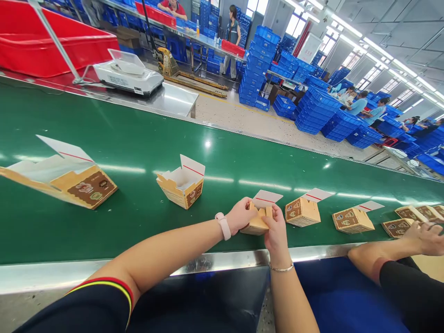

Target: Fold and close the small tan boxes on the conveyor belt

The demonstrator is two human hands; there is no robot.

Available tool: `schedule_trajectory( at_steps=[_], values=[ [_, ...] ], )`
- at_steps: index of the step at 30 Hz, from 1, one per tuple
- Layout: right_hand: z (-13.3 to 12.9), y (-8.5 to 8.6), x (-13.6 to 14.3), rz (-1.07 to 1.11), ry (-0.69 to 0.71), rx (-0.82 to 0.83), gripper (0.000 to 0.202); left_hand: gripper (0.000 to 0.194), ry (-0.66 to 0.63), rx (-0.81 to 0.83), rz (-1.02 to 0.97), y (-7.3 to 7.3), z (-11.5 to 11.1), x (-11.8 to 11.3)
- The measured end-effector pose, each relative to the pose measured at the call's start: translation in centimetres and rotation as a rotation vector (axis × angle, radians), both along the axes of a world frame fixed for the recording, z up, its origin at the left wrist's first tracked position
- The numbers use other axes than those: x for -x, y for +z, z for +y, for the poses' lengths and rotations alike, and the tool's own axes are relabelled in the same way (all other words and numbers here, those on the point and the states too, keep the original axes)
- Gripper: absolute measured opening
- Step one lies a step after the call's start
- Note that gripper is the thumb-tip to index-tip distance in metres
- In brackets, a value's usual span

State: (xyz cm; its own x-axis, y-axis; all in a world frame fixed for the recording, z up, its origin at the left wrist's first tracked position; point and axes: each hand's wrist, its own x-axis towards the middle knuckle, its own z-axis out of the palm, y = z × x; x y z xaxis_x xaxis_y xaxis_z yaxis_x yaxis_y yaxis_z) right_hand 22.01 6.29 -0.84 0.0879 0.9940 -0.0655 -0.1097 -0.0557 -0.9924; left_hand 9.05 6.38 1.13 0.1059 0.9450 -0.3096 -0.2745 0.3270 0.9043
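A small tan and brown cardboard box [255, 225] sits on the green conveyor belt [132, 231] in front of me. Its white lid flap with a red line sticks up at the back. My left hand [240, 214], with a pink band at the wrist, is closed on the box's left side. On the other side my right hand [276, 227] pinches a tan side flap, thumb and fingers together. An open box [180, 192] stands left of my hands. Just right of them is another box [302, 212] with its white flap raised.
Further left lies a larger-looking open box [83, 187]. To the right are a box [353, 219] and several more by a co-worker's hand [425, 237]. Across the belt stand a white scale [128, 76], a red bin [69, 51] and stacked blue crates [258, 64].
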Motion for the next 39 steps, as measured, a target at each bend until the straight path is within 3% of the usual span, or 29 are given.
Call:
schedule_trajectory(
  at_steps=[3, 5, 7, 9, 11, 13, 15, 16, 19, 22, 25, 30, 33, 35, 37, 39],
  values=[
    [1.4, 0.5, -1.3, -0.048, -0.035, -0.082, 0.053, 0.029, 0.087, -0.051, 0.032, 0.3, -0.2, -1.2],
    [1.3, 0.9, -1.8, -0.136, -0.182, -0.215, 0.049, 0.040, 0.135, -0.120, 0.089, 0.6, -1.4, -1.0],
    [-0.1, 1.2, -1.8, -0.227, -0.392, -0.473, 0.042, 0.049, 0.149, -0.324, 0.204, 0.7, -3.7, 0.5],
    [-2.5, 1.3, -1.3, -0.287, -0.546, -0.785, 0.039, 0.049, 0.170, -0.650, 0.361, 0.5, -6.4, 3.2],
    [-5.4, 1.3, -0.1, -0.344, -0.528, -1.016, 0.035, 0.045, 0.376, -0.909, 0.522, 0.1, -8.6, 6.9],
    [-7.8, 1.2, 1.5, -0.433, -0.273, -1.080, 0.031, 0.054, 0.735, -0.998, 0.659, -0.4, -9.3, 10.8],
    [-8.7, 1.1, 3.4, -0.531, 0.059, -0.999, 0.033, 0.066, 0.920, -0.927, 0.713, -1.0, -8.4, 14.3],
    [-8.5, 1.1, 4.3, -0.571, 0.184, -0.941, 0.037, 0.069, 0.898, -0.849, 0.698, -1.3, -7.6, 15.8],
    [-5.4, 0.6, 7.0, -0.697, 0.304, -0.844, 0.058, 0.072, 0.629, -0.712, 0.624, -2.4, -4.8, 18.1],
    [-1.0, -0.4, 8.8, -0.786, 0.412, -0.866, 0.079, 0.074, 0.301, -0.751, 0.700, -3.6, -3.2, 17.9],
    [2.2, -1.1, 9.3, -0.779, 0.512, -0.906, 0.072, 0.062, 0.223, -0.857, 0.866, -4.5, -3.0, 16.5],
    [4.4, -0.5, 8.9, -0.747, 0.500, -0.840, 0.037, 0.034, 0.233, -0.927, 1.039, -3.5, -2.6, 14.1],
    [4.5, -0.3, 9.2, -0.566, 0.453, -0.709, 0.041, 0.022, 0.188, -0.824, 1.021, -1.9, -1.5, 12.6],
    [4.3, -0.3, 9.6, -0.395, 0.307, -0.567, 0.042, 0.019, 0.231, -0.771, 0.905, -1.2, -0.9, 11.3],
    [4.0, -0.2, 9.8, -0.203, 0.164, -0.399, 0.030, 0.014, 0.364, -0.702, 0.706, -0.9, -0.5, 9.9],
    [3.9, 0.2, 9.8, -0.030, 0.107, -0.215, 0.032, 0.028, 0.510, -0.569, 0.505, -0.7, -0.1, 8.7]
  ],
)
